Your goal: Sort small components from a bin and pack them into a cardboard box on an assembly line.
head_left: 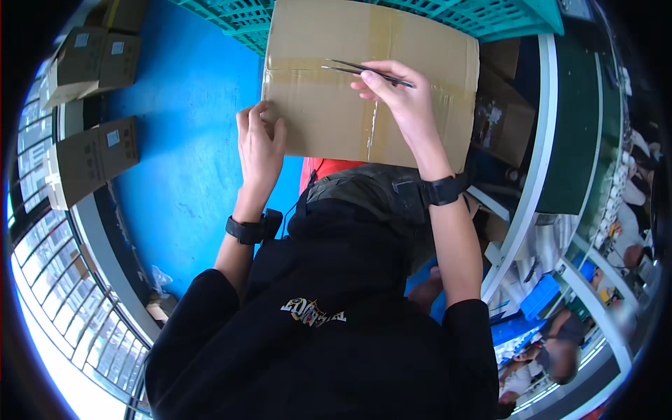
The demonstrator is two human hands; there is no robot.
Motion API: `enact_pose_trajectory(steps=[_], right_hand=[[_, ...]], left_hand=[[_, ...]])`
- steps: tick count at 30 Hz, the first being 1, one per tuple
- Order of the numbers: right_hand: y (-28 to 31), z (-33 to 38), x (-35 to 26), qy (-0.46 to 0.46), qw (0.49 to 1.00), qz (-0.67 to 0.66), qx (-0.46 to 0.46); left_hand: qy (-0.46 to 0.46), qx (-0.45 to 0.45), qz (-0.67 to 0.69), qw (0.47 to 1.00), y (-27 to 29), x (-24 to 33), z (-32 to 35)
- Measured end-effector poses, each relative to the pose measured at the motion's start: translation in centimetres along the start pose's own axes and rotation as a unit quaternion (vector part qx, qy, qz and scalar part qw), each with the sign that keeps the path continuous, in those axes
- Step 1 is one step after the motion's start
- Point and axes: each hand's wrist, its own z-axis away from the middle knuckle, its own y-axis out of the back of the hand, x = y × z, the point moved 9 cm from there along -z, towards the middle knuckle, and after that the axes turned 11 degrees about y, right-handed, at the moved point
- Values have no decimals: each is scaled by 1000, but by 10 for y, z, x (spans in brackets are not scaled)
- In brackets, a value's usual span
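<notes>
In front of me is a large brown cardboard box [318, 115], its top crossed by strips of yellowish tape [381, 42]. Between the thumb and fingers of my right hand [399, 94] is a pair of dark tweezers [344, 68], tips pointing left over the box top. The tips look slightly apart, with nothing visible between them. My left hand [260, 143] rests at the box's left edge with bent fingers spread, thumb toward the cardboard. A black band [252, 228] circles my left wrist, and another band [443, 190] my right.
Green plastic crates [476, 17] stand behind the box. Blue floor [182, 140] stretches to the left, with stacked cartons [115, 150] beside a barred window [59, 273]. On the right are a pale metal frame [539, 168], a blue bin [539, 297] and other people farther off.
</notes>
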Motion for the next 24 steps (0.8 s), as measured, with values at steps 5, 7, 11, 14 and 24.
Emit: enact_pose_trajectory(steps=[5,7,11,14,24], right_hand=[[-27,-23,26,14,979,169,-110],[-34,-26,21,32,959,244,-143],[-30,-27,0,76,898,390,-188],[-33,-28,5,98,837,479,-246],[-102,-47,1,144,731,559,-365]], left_hand=[[11,34,-15,999,-3,-5,-10],[44,35,-5,998,-1,-12,-14],[104,4,-10,995,1,-14,-27],[136,-33,-40,989,-4,-16,-33],[103,114,57,986,-8,-17,-29]])
